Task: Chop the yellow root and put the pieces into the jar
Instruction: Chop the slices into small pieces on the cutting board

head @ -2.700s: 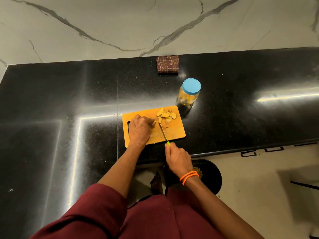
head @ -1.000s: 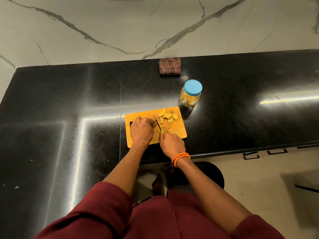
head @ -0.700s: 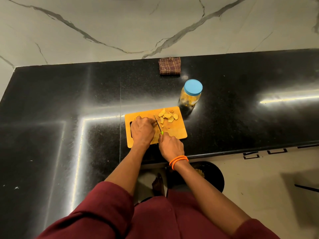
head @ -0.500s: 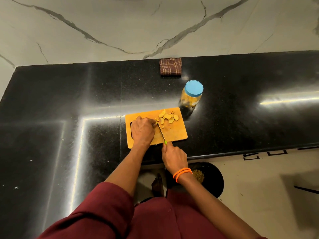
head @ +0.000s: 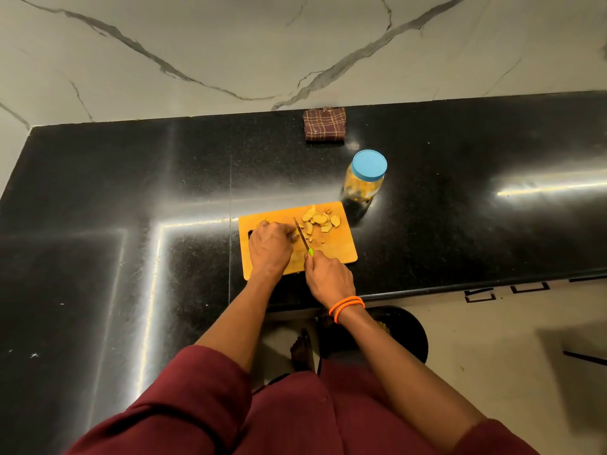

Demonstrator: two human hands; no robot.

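— Two hands were on the cutting board (head: pixel 341 254), were they not? How did the fingers stand?

— Yes, in the head view, the only one. The left hand (head: pixel 270 247) lay knuckles up with its fingers curled together and pressed down on the yellow root (head: pixel 263 222). Only a small end of the root showed, just beyond the knuckles. The right hand (head: pixel 328 277) had its fingers wrapped tight around the green handle of the knife (head: pixel 303 237), at the near edge of the board.

— And the blade?

— It ran from the right fingers away and a little leftward, its tip beside the left fingertips. Whether the edge touched the root I could not tell, since the left hand hid that spot.

— Where were the cut pieces?

— The pieces (head: pixel 320 221) lay in a loose heap on the board, just past the knife tip and to the right of the left fingers, a few crumbs nearer the right hand.

— And the jar?

— The jar (head: pixel 363 180) stood upright on the black counter (head: pixel 131 192), beyond the far right corner of the board, well past both sets of fingers. Its blue lid (head: pixel 369 165) was on, and yellow bits showed through the side.

— Anything else?

— Orange bands (head: pixel 346 307) circled the right wrist. A folded checked cloth (head: pixel 324 123) lay farther off than the jar, against the marble wall (head: pixel 230 44).
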